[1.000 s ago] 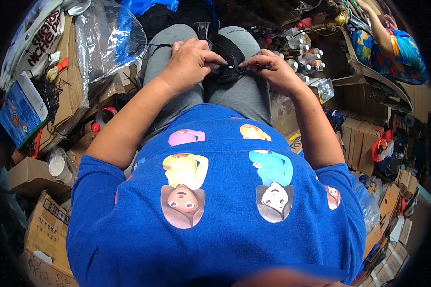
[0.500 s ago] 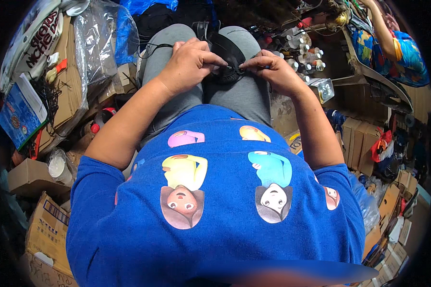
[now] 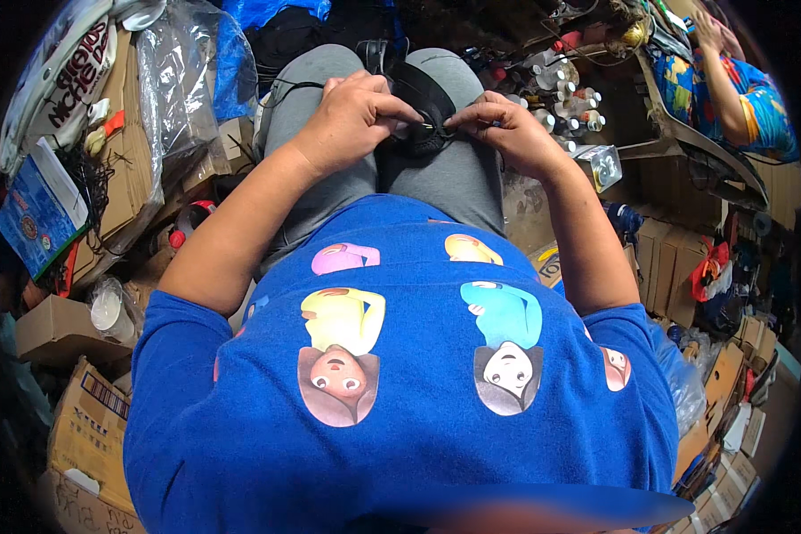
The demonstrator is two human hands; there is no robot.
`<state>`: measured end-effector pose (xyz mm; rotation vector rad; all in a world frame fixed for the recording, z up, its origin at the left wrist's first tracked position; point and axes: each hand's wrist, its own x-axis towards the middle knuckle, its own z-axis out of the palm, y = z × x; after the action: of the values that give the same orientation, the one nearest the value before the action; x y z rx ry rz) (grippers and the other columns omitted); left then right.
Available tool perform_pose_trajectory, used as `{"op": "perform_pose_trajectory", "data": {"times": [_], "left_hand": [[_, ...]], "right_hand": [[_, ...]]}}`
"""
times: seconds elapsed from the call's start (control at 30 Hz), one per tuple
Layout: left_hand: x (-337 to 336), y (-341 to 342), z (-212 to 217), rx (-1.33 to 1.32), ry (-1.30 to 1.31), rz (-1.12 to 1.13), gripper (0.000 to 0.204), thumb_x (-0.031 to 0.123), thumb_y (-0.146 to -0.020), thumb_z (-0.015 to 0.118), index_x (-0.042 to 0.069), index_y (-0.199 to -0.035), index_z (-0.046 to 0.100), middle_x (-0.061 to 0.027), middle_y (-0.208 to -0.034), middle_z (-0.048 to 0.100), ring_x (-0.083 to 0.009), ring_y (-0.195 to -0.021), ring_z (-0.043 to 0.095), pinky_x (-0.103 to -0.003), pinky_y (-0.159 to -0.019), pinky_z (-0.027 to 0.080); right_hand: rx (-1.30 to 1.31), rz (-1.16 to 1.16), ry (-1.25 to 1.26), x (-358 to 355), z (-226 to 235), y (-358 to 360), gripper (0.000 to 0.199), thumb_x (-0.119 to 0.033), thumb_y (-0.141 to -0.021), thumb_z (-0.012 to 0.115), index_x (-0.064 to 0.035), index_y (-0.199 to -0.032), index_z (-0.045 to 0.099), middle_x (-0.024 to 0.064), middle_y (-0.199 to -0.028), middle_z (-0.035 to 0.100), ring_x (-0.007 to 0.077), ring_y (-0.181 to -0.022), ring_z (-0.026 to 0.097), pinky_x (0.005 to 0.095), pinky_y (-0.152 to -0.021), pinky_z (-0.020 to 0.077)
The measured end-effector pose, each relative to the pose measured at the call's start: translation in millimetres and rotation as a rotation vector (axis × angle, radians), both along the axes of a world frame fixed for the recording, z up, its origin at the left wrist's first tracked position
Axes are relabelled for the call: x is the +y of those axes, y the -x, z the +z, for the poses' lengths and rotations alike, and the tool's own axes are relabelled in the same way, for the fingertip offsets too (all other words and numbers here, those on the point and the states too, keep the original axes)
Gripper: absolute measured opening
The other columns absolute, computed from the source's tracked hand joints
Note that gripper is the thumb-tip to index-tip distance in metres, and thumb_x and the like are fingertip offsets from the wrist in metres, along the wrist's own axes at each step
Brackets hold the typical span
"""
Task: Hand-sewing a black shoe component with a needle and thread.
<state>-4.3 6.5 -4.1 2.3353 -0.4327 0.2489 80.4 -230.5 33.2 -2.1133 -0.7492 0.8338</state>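
Observation:
Between my thighs lies a dark, shoe-like black piece (image 3: 424, 96), with a rounded, textured end towards me; its exact kind is not clear. My left hand (image 3: 358, 116) pinches at the left side of that end with thumb and forefinger. From the right, my right hand (image 3: 505, 126) has its thumb and forefinger pressed together at the opposite edge. A thin pale glint, perhaps a strand, shows between the fingertips. Beside my left hand, a thin black cord (image 3: 295, 84) loops over my left knee.
Several small capped bottles (image 3: 568, 102) stand beyond my right knee, near a clear plastic box (image 3: 602, 167). Clear plastic sheeting (image 3: 180, 80) and flattened cardboard (image 3: 126, 169) lie at left. Another person's arm (image 3: 723, 93) is at the far right. Cardboard boxes (image 3: 73, 331) stand at lower left.
Both my hands stay almost in place, with only slight movement at the fingertips. At the far right, the other person's arm has shifted and lowered.

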Motion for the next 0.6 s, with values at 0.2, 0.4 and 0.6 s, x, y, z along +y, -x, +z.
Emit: {"op": "perform_pose_trajectory", "data": {"times": [0.2,0.4,0.6], "left_hand": [[9,12,11,-0.028,-0.109,0.141,0.019,0.009,-0.071,0.065,0.017,-0.088,0.071,-0.0019,-0.073,0.054,-0.0201,-0.079,0.051,-0.034,-0.077,0.034],[-3,13,12,0.005,-0.054,0.121,0.018,0.008,-0.073,0.065,0.015,-0.088,0.071,-0.0027,-0.073,0.054,-0.0196,-0.079,0.052,-0.033,-0.075,0.036],[-4,-1,7,0.086,0.244,-0.042,0.024,0.005,-0.072,0.066,0.019,-0.09,0.072,-0.0008,-0.07,0.051,-0.0189,-0.075,0.05,-0.033,-0.071,0.037]], "right_hand": [[-0.207,0.037,0.024,-3,0,10,0.034,0.004,-0.076,0.055,-0.0138,-0.101,0.069,0.0029,-0.085,0.054,0.0149,-0.085,0.053,0.0262,-0.078,0.0421],[-0.703,0.113,0.095,-7,4,39,0.037,-0.002,-0.074,0.061,-0.0177,-0.107,0.067,0.005,-0.078,0.053,0.0219,-0.077,0.052,0.0312,-0.07,0.0423],[-0.354,0.044,0.023,-11,-1,17,0.042,0.005,-0.072,0.053,-0.0157,-0.105,0.068,0.0057,-0.08,0.052,0.0192,-0.079,0.053,0.0287,-0.075,0.043]]}}
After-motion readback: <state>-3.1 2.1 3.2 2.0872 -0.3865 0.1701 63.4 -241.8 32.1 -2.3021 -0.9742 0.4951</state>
